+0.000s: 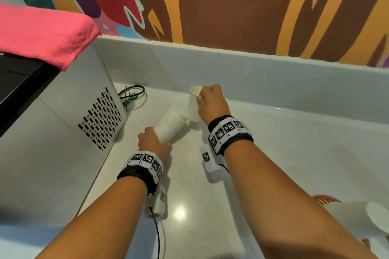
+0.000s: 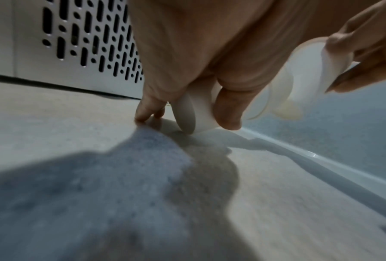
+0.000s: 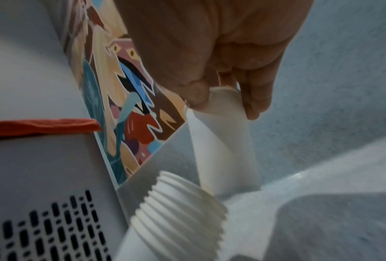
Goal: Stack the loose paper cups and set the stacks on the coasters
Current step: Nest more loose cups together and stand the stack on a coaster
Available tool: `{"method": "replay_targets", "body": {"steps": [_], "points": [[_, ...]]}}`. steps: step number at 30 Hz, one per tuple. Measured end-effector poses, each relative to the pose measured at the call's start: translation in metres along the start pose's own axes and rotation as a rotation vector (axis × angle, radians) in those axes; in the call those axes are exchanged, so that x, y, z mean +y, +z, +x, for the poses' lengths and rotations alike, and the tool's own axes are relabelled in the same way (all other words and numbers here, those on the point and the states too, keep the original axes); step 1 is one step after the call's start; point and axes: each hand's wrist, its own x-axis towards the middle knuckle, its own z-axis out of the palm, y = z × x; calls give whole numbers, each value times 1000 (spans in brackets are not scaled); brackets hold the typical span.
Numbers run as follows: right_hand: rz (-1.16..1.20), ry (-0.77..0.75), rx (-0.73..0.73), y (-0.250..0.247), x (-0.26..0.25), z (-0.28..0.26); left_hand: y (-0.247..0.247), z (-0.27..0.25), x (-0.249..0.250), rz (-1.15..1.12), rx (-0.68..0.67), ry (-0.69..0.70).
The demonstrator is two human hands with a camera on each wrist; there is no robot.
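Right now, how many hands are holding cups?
2. The left hand grips the base of the tilted cup stack; the right hand pinches the rim of a single cup beside it.

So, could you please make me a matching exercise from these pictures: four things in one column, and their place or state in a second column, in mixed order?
Things:
1. nested stack of white paper cups
2. single white paper cup
3. folded pink cloth
4. coiled green, yellow and black wires

Places or states:
A. lying on the white counter behind the white vented appliance
B. tilted, base in the left hand
C. draped over the appliance's top
D. pinched at the rim by the right hand

Pairs: 1-B, 2-D, 3-C, 4-A
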Motion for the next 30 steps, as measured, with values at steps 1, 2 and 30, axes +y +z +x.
{"method": "replay_targets", "body": {"steps": [1,2,30], "points": [[23,-1,23,-8,-4,-1,2,-4,1,-2,-12,8],[42,-1,43,-15,-7,-4,3,-9,3,-11,-22,18],[370,30,-330,-87,27,-151,29,-150,27,-159,-6,268]]}}
